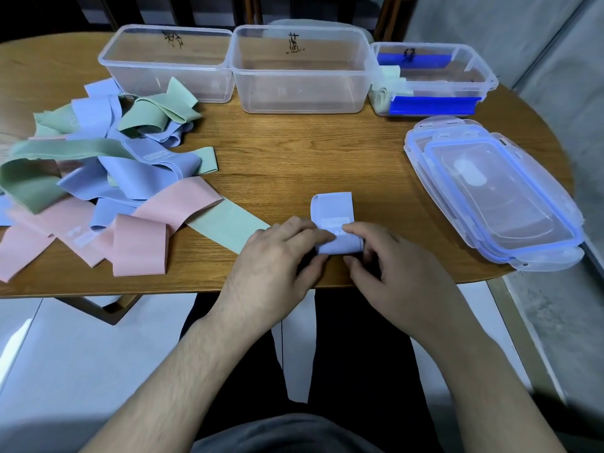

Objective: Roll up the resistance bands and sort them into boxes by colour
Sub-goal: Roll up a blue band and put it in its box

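Single head view, looking forward and down, close over table (294,152) edge.

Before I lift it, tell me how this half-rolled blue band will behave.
The blue band probably flops: it bends in soft loops. It will likely unroll once both hands ease their grip, since its far end curls open. Looks thin, so probably light.

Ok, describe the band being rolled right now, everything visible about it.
The lilac band is a flat, smooth, rubbery-looking strip with a small pale label on top. It is partly rolled: its near end is curled into a roll under the fingers, its far end folded over in a loop. It lies on the wooden table near the front edge, apart from the pile. The left hand and the right hand both pinch the roll.
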The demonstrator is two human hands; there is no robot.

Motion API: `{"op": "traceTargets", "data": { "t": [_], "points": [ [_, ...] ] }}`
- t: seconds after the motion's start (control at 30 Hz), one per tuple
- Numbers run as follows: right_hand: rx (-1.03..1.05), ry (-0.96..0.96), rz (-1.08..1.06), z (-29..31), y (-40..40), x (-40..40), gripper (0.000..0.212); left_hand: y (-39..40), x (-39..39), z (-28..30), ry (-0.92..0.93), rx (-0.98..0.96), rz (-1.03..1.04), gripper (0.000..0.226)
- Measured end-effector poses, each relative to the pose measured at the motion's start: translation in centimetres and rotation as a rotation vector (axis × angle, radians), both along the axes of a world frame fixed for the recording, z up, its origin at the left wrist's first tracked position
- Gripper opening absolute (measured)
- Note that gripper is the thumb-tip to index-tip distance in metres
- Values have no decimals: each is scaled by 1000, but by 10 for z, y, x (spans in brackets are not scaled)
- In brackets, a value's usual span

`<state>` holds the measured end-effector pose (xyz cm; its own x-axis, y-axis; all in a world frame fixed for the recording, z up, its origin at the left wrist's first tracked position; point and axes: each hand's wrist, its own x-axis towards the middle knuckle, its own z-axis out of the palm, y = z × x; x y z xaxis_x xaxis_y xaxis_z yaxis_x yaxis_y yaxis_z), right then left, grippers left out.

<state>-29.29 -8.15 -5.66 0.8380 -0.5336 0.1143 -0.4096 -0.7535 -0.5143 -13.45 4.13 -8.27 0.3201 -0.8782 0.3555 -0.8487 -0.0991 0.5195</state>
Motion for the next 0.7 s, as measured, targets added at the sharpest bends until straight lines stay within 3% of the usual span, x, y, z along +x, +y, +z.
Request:
{"op": "traceTargets", "data": {
  "t": [0.4,0.7],
  "points": [
    [2,8,-17,-2,-6,7,27,-2,-1,3,12,-101,-1,24],
    [-18,13,-5,1,-10,11,35,-6,4,3,-24,-67,-3,27]
  ]
}}
